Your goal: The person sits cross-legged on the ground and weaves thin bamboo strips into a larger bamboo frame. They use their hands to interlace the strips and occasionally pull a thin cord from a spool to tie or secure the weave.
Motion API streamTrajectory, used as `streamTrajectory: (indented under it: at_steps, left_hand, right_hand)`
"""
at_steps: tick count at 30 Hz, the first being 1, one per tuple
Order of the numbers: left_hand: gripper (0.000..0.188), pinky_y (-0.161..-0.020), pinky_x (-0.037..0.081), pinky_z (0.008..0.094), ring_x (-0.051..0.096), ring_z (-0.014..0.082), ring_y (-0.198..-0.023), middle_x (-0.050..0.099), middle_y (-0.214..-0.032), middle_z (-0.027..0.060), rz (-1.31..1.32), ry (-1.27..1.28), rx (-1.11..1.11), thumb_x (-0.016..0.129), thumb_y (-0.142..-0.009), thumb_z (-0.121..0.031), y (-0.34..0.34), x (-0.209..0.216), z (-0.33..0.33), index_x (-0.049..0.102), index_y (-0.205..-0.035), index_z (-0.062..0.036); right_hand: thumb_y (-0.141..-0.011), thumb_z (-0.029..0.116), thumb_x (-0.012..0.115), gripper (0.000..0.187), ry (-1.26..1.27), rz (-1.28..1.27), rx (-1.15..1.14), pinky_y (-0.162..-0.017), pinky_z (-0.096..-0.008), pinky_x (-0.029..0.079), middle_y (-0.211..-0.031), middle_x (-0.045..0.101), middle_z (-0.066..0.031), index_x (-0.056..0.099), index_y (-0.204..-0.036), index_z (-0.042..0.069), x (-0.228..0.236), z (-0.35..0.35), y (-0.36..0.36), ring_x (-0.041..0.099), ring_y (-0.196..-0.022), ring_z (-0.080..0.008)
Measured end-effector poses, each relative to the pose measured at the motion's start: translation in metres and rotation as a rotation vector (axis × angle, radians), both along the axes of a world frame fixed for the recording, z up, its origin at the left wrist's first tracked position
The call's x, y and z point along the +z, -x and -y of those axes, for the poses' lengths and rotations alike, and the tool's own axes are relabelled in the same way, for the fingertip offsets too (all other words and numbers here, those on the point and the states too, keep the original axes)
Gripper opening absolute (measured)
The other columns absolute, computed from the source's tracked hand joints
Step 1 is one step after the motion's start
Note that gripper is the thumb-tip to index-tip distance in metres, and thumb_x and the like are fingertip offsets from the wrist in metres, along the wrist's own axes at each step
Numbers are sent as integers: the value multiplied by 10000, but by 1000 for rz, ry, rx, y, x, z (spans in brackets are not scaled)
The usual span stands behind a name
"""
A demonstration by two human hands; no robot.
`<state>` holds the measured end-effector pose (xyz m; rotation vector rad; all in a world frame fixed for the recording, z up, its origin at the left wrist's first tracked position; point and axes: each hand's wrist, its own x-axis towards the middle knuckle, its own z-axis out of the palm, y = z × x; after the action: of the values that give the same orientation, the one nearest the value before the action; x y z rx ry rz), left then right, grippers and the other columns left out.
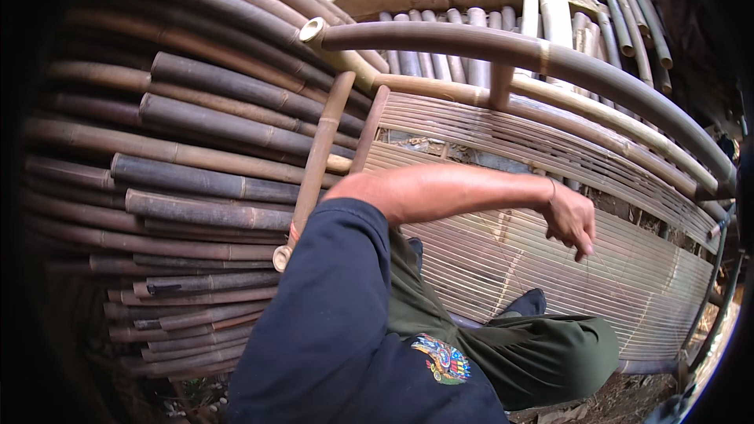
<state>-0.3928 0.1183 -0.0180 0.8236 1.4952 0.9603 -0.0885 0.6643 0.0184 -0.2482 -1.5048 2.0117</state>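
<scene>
My left arm reaches across to the right from a dark blue sleeve, a thin band round the wrist. At its end my left hand (572, 220) hangs over a seat of narrow bamboo slats (487, 243). Its fingers point down and are drawn together. A faint thin line seems to hang under the fingertips; what they hold, if anything, is too small to make out. My right hand is out of view. My legs, in green trousers (542, 357), are on the seat, a dark-covered foot (528, 302) resting on the slats.
A thick bamboo rail (471, 41) curves along the seat's far side. Short bamboo posts (322, 145) stand at its left end. Stacked bamboo poles (196, 177) fill the left. More poles (628, 12) lie at the far right, beyond the rail.
</scene>
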Motion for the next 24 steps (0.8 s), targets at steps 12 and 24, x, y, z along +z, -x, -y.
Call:
streamTrajectory:
  at_steps: [12,24]
  left_hand:
    - [273,-756,527,366,697,236,-831,703,-879,170,-867,840,1118,615,-894,-266,-147,21,449,705,-990,-27]
    - [160,-793,440,386,513,257,-958,508,-971,74,-1231,1081,577,673,-757,-179,-304,-82,486,658,-907,-124]
  right_hand:
    - [-959,154,515,498,-1279,1217,103,-1028,-357,407,-1212,569,-177,388,-1393,-56,-167,73,33,559,-1115,-274]
    - [-987,183,551,431,-1493,1062,586,-910,-350,463,-1154,601,-175,486,-1376,12,-59,210,211,584,-958,-236]
